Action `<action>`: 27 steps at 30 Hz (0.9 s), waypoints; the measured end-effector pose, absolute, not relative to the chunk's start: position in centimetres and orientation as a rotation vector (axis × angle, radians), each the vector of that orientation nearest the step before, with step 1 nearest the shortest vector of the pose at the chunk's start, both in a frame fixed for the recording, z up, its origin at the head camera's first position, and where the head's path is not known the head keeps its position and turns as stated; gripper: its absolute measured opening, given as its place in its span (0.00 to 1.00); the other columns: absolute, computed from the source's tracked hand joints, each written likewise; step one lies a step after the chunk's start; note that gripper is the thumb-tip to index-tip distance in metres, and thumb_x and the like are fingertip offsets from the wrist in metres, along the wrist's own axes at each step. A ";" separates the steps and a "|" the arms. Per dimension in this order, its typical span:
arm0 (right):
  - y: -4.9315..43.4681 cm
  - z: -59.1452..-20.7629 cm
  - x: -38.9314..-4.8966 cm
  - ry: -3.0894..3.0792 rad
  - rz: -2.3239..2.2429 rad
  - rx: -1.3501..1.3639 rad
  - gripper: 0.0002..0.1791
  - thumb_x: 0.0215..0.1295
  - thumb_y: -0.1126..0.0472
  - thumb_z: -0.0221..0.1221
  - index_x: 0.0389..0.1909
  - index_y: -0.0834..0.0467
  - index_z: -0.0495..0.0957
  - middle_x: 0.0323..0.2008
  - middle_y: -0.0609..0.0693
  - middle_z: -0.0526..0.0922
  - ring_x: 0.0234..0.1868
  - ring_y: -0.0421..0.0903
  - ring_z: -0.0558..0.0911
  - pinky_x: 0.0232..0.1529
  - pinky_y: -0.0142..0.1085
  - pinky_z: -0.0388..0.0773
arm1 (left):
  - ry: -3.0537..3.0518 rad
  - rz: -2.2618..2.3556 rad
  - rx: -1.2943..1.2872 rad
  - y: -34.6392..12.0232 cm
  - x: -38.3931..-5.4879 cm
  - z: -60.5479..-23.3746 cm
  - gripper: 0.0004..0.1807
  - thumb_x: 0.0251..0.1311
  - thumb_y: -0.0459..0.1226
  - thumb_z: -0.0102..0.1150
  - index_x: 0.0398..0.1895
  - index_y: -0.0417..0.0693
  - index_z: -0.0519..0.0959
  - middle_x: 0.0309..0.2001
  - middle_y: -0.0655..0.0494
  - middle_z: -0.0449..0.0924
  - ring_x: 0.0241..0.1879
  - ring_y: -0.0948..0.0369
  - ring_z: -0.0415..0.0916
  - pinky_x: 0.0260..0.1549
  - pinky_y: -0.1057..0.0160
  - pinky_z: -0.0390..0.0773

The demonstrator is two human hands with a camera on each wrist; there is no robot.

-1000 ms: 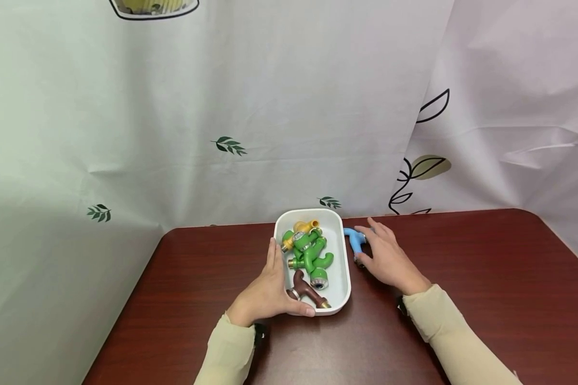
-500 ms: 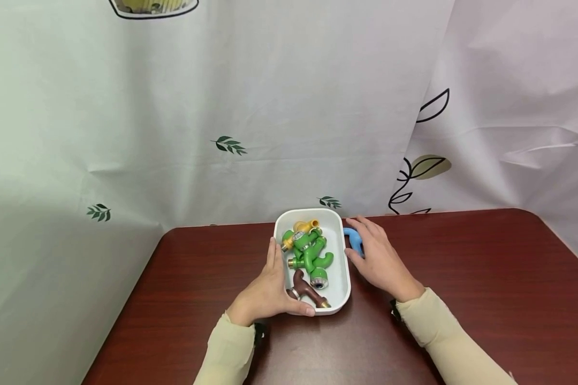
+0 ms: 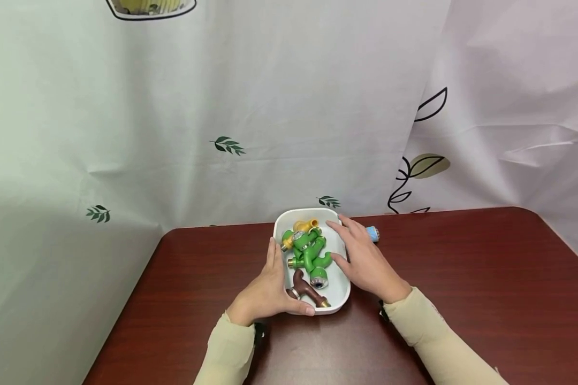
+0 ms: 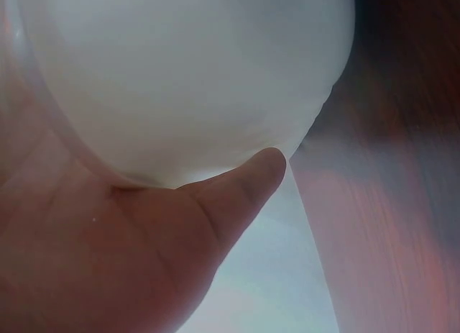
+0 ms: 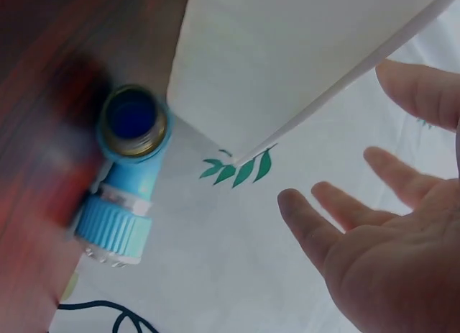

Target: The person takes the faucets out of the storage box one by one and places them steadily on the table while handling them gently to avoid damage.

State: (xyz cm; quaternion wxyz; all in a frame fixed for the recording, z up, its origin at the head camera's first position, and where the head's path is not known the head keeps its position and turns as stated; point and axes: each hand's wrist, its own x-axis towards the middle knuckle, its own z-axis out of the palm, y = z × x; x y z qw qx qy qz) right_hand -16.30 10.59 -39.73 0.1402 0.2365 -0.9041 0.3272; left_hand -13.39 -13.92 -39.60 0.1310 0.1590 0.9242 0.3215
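A white plastic tray (image 3: pixel 339 291) stands on the table with several toy-like taps in it: green (image 3: pixel 313 254), yellow (image 3: pixel 305 226) and brown (image 3: pixel 308 289). My left hand (image 3: pixel 265 294) lies along its left side with straight fingers, the thumb against the near wall. In the left wrist view the thumb (image 4: pixel 237 193) presses the tray's outside. My right hand (image 3: pixel 366 262) hovers over the right rim, fingers spread and holding nothing. A blue tap (image 5: pixel 129 175) lies on the table right of the tray; in the head view the hand hides most of it, leaving its ribbed knob (image 3: pixel 373 233) visible.
The dark red-brown table (image 3: pixel 462 289) ends at a back edge close behind the tray. A pale cloth (image 3: pixel 279 107) printed with leaves hangs behind it and along the left side.
My right hand has moved left, from the blue tap to above the tray's right rim. The blue tap's knob shows now on the far side of the hand. My left hand stays still.
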 end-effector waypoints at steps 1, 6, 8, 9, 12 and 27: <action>10.4 -39.7 -16.3 -2.618 0.937 0.702 0.36 0.62 0.64 0.69 0.71 0.59 0.68 0.73 0.65 0.60 0.72 0.63 0.60 0.64 0.58 0.67 | 2.686 0.937 0.459 -13.9 -13.4 -39.6 0.85 0.35 0.60 0.82 0.78 0.38 0.25 0.78 0.43 0.14 0.78 0.42 0.33 0.67 0.46 0.63; 9.5 -39.4 -16.3 -2.646 0.910 0.779 0.36 0.63 0.64 0.69 0.72 0.58 0.68 0.75 0.64 0.57 0.74 0.64 0.58 0.64 0.59 0.67 | 2.686 0.942 0.455 -14.1 -13.3 -39.7 0.84 0.35 0.60 0.82 0.78 0.37 0.26 0.78 0.43 0.14 0.77 0.41 0.35 0.66 0.45 0.64; 9.3 -39.3 -16.4 -2.654 0.909 0.803 0.37 0.63 0.63 0.68 0.73 0.57 0.67 0.76 0.63 0.56 0.74 0.64 0.58 0.63 0.59 0.67 | 2.687 0.940 0.459 -14.1 -13.3 -39.6 0.84 0.36 0.60 0.82 0.78 0.36 0.26 0.78 0.43 0.14 0.78 0.42 0.34 0.67 0.45 0.63; 9.2 -39.3 -16.4 -2.655 0.910 0.813 0.37 0.64 0.63 0.68 0.73 0.57 0.67 0.76 0.63 0.56 0.74 0.64 0.58 0.63 0.59 0.68 | 2.687 0.938 0.461 -14.1 -13.3 -39.6 0.84 0.36 0.60 0.82 0.78 0.36 0.26 0.78 0.44 0.14 0.78 0.42 0.33 0.67 0.45 0.63; 8.9 -39.2 -16.5 -2.651 0.912 0.845 0.38 0.63 0.63 0.69 0.73 0.57 0.66 0.76 0.62 0.56 0.74 0.64 0.58 0.64 0.58 0.67 | 2.691 0.936 0.470 -14.0 -13.3 -39.5 0.84 0.36 0.60 0.82 0.78 0.36 0.26 0.78 0.44 0.13 0.78 0.44 0.30 0.68 0.45 0.61; 8.0 -40.2 -16.8 -2.661 0.898 0.992 0.38 0.64 0.66 0.67 0.74 0.57 0.65 0.78 0.59 0.54 0.74 0.63 0.58 0.67 0.58 0.64 | 2.693 0.920 0.478 -13.9 -13.5 -39.7 0.84 0.36 0.61 0.82 0.78 0.36 0.26 0.78 0.42 0.14 0.78 0.41 0.33 0.67 0.45 0.63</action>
